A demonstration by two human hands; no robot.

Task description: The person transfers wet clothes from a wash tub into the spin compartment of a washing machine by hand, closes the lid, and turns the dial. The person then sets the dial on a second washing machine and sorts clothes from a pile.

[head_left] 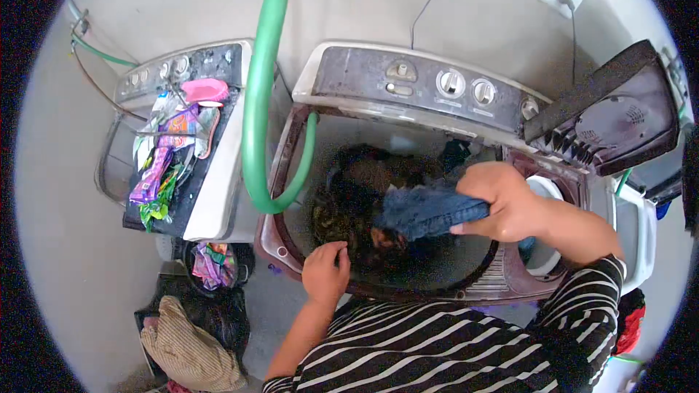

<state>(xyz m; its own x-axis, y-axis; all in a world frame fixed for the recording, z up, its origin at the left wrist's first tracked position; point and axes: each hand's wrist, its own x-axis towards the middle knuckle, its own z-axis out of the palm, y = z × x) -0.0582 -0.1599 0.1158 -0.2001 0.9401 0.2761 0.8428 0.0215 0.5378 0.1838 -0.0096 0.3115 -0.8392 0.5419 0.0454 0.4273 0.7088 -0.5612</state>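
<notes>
My right hand (506,202) is closed around a blue denim garment (426,211) and holds it over the open wash tub (466,266) of a twin-tub washing machine. The lower end of the denim reaches down to dark wet clothes (364,175) in the tub; where it meets them is hard to make out. At the tub's front left rim is my left hand (325,271), its fingers loosely curled together and nothing visible in them. A green hose (266,102) hangs down in front of the machine and bends up over the tub's left side.
The spin tub (542,262) is on the right, its dark lid (611,116) raised. Dials line the control panel (429,84). A second washing machine (226,160) stands left, with detergent packets (156,167) and a pink brush (205,90) on top. Striped cloth (189,349) lies lower left.
</notes>
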